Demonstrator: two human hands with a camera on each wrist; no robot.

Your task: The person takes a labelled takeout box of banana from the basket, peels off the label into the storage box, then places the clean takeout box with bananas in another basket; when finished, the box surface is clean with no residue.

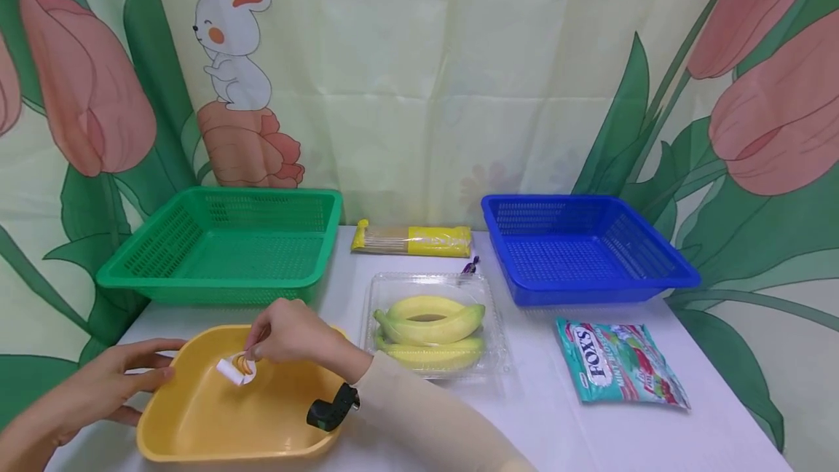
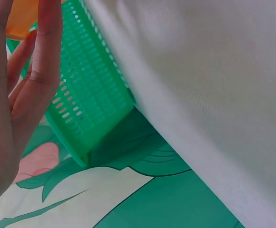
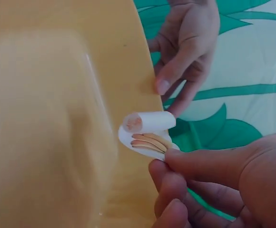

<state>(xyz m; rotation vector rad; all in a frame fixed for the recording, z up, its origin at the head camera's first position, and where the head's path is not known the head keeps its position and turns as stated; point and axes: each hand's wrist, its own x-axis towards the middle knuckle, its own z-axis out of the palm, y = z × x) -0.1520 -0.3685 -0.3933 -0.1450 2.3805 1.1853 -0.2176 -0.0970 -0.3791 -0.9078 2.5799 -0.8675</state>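
My right hand (image 1: 291,330) pinches a small white round piece with a banana picture (image 1: 245,365) between thumb and fingertips, over the yellow basin (image 1: 275,414). A white cylinder, pinkish at its end, is joined to this piece in the right wrist view, but its exact kind cannot be told. At the basin's left side, my left hand (image 1: 108,384) touches the outer wall near the rim, its fingers fairly straight. The left wrist view shows those fingers (image 2: 47,52) at the edge of that frame. No contents show inside the basin.
Behind the basin stands a green basket (image 1: 255,253); a blue basket (image 1: 583,261) is at the back right. Bananas (image 1: 429,326) lie in a clear plastic box (image 1: 494,366). A yellow noodle packet (image 1: 439,240), a small purple item (image 1: 470,265) and a Fox's candy bag (image 1: 623,363) lie around.
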